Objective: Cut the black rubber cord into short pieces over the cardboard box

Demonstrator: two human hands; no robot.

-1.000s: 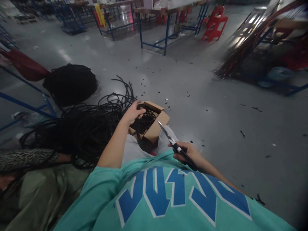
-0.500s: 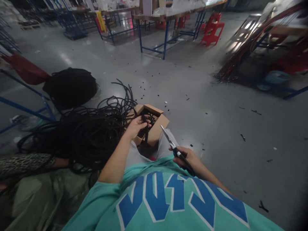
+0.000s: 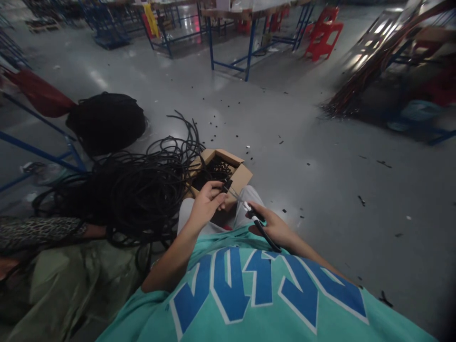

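My left hand (image 3: 209,199) pinches a small black piece (image 3: 227,184), whose exact kind is too small to make out, over the near edge of a cardboard box (image 3: 244,176). Scissors (image 3: 261,229) with black handles are gripped in my right hand (image 3: 272,224). Their blades point up and left and reach the black piece. Inside the box lie many short black pieces (image 3: 221,167). Beside it on the left, a large tangle of black cords (image 3: 142,190) spreads over the floor, and some strands touch the box.
A round black bundle (image 3: 107,123) sits at the left near a blue metal frame (image 3: 42,152). Another person's patterned sleeve (image 3: 42,232) shows at the lower left. Small black scraps dot the grey floor (image 3: 302,123). Blue-legged tables (image 3: 249,47) and red stools (image 3: 324,38) stand farther back.
My left hand has drawn back from inside the box towards me, holding the black piece. The scissors have swung left, and their blades now meet the piece.
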